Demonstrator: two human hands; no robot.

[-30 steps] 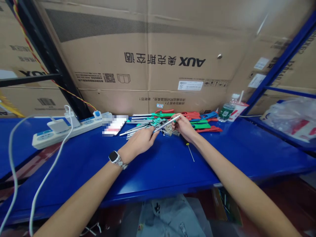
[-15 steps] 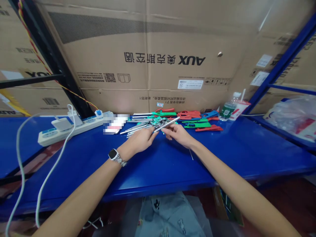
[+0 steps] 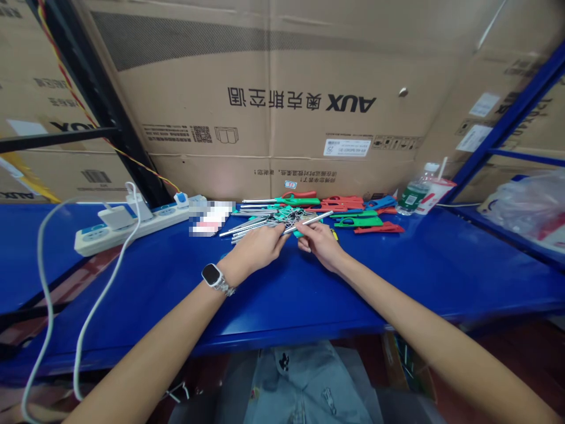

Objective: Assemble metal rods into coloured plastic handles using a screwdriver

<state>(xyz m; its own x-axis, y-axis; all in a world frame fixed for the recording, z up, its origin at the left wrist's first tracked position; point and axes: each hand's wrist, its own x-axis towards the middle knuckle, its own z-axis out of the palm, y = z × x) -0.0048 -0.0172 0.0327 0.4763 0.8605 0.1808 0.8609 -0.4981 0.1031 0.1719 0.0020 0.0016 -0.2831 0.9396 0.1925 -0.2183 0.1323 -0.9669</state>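
Between my two hands is a silver metal tube (image 3: 315, 220), slanting up to the right. My left hand (image 3: 261, 242), with a watch on its wrist, is closed around the tube's lower left end. The fingers of my right hand (image 3: 318, 240) pinch the tube further along, with a small teal piece (image 3: 298, 234) under them. Just behind the hands lies a pile of silver tubes (image 3: 249, 224) and thin wires (image 3: 293, 217). Red handles (image 3: 339, 204) and green handles (image 3: 359, 221) lie to the right of the pile.
A white power strip (image 3: 99, 238) with plugs and cables lies at the left. A phone (image 3: 210, 219) rests beside the pile. A bottle (image 3: 412, 194) and a cup (image 3: 435, 197) stand at the back right. Large cardboard (image 3: 282, 129) rises behind the blue table (image 3: 282, 300).
The tube is tilted less steeply, and my right hand's fingers have moved onto it. A teal piece and a bit of yellow now show by my right hand. The whole view has shifted slightly.
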